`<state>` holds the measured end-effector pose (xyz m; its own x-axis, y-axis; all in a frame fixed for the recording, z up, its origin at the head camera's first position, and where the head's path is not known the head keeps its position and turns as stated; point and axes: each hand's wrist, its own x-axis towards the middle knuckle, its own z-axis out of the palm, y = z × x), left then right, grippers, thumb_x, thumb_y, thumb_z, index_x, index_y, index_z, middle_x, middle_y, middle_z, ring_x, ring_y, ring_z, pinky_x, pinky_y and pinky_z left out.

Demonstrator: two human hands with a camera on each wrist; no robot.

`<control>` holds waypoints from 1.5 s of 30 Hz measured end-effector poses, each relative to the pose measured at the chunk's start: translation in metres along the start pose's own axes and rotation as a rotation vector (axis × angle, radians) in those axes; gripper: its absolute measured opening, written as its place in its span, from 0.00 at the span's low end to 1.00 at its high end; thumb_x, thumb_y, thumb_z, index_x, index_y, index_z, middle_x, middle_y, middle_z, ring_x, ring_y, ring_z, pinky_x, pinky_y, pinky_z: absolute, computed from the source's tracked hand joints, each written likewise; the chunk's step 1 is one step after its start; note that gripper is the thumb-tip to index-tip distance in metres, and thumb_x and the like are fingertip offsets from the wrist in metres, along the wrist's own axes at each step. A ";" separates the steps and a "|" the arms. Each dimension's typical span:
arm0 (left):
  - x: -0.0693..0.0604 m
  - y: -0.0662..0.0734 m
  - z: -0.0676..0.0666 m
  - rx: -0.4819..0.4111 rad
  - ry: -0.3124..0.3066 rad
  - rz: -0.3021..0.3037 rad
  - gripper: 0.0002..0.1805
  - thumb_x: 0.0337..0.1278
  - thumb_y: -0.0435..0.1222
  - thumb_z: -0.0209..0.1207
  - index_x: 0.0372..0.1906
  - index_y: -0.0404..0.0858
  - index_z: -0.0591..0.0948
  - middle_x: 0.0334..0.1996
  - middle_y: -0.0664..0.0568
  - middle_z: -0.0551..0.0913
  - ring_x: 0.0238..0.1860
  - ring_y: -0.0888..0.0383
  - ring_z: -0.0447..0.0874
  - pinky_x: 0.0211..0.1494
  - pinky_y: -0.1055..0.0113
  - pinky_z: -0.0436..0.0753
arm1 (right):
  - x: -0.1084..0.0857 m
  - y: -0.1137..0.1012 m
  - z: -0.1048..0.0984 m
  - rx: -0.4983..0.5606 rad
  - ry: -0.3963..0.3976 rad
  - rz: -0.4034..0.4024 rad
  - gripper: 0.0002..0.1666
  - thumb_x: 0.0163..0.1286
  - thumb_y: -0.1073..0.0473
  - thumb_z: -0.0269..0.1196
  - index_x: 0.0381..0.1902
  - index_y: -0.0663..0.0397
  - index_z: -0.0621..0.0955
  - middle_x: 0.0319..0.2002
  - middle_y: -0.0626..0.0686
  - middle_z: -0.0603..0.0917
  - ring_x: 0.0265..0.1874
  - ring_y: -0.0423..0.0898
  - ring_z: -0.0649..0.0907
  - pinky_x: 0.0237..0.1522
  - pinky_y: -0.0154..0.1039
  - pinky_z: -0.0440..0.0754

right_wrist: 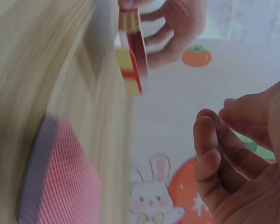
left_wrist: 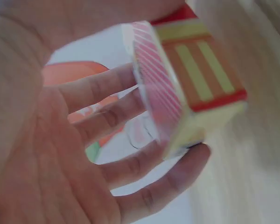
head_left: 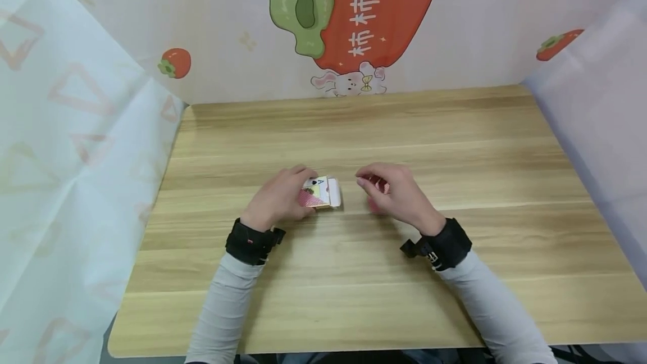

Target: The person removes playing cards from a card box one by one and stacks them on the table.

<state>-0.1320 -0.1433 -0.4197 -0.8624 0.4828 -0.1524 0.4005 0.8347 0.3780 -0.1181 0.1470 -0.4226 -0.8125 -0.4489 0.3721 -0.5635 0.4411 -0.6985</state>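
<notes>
My left hand (head_left: 278, 196) (left_wrist: 51, 154) grips a small card box (head_left: 331, 192) (left_wrist: 205, 70) (right_wrist: 127, 63) between thumb and fingers. An ace of spades shows on its upper face, and a white flap stands out at its right end in the head view. The right wrist view shows the box's end open. My right hand (head_left: 399, 198) (right_wrist: 242, 158) is raised with loosely bent fingers, thumb close to the index finger, holding nothing visible. Below it, a stack of cards with red patterned backs (head_left: 375, 205) (right_wrist: 70, 182) lies on the table, partly hidden by that hand in the head view.
The wooden table (head_left: 323, 296) extends around both hands. A printed backdrop (head_left: 222, 16) with a large red fruit and a rabbit stands along its far edge. Pale sheets hang at the left (head_left: 60, 184) and right (head_left: 606, 128).
</notes>
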 end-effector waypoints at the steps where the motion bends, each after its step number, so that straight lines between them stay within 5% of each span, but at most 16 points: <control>1: 0.000 0.004 -0.002 -0.006 0.013 0.019 0.39 0.49 0.41 0.80 0.69 0.42 0.79 0.66 0.50 0.81 0.59 0.48 0.82 0.66 0.52 0.82 | 0.001 -0.001 0.002 0.035 -0.011 0.004 0.07 0.75 0.64 0.68 0.48 0.55 0.90 0.37 0.48 0.90 0.29 0.39 0.82 0.31 0.37 0.82; 6: -0.005 0.019 -0.008 -0.026 0.054 0.116 0.39 0.47 0.42 0.82 0.67 0.42 0.80 0.62 0.51 0.81 0.52 0.53 0.83 0.59 0.56 0.84 | 0.001 -0.003 0.013 0.194 -0.059 0.039 0.08 0.71 0.68 0.71 0.47 0.58 0.90 0.41 0.50 0.91 0.34 0.42 0.86 0.35 0.33 0.85; 17: -0.012 0.032 -0.010 -0.011 0.109 0.227 0.39 0.46 0.45 0.82 0.65 0.43 0.80 0.59 0.51 0.83 0.48 0.54 0.84 0.51 0.59 0.86 | -0.003 -0.003 0.028 0.342 -0.080 0.220 0.07 0.68 0.68 0.73 0.42 0.59 0.86 0.44 0.57 0.90 0.36 0.48 0.91 0.38 0.38 0.90; 27: -0.014 0.035 -0.008 0.011 0.132 0.260 0.38 0.45 0.46 0.82 0.64 0.42 0.81 0.60 0.49 0.86 0.55 0.52 0.86 0.60 0.54 0.85 | -0.001 0.003 0.029 0.517 -0.163 0.444 0.07 0.68 0.68 0.71 0.39 0.62 0.83 0.41 0.58 0.85 0.33 0.50 0.90 0.37 0.41 0.90; 36: -0.014 0.031 -0.009 0.019 0.099 0.229 0.39 0.47 0.47 0.81 0.65 0.41 0.80 0.60 0.49 0.86 0.51 0.53 0.86 0.56 0.55 0.85 | 0.005 0.003 0.024 0.578 -0.272 0.592 0.11 0.73 0.61 0.71 0.41 0.64 0.83 0.37 0.57 0.86 0.32 0.50 0.90 0.43 0.58 0.90; 45: -0.015 0.029 -0.011 -0.009 0.073 0.164 0.41 0.47 0.47 0.82 0.67 0.40 0.78 0.61 0.48 0.85 0.51 0.52 0.85 0.55 0.56 0.86 | 0.006 0.010 -0.004 0.669 -0.335 0.711 0.11 0.79 0.66 0.62 0.52 0.65 0.72 0.36 0.62 0.90 0.35 0.61 0.93 0.38 0.49 0.91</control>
<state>-0.1110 -0.1290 -0.3969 -0.8058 0.5918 -0.0210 0.5356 0.7436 0.4002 -0.1289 0.1518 -0.4254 -0.7845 -0.4919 -0.3777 0.3127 0.2121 -0.9259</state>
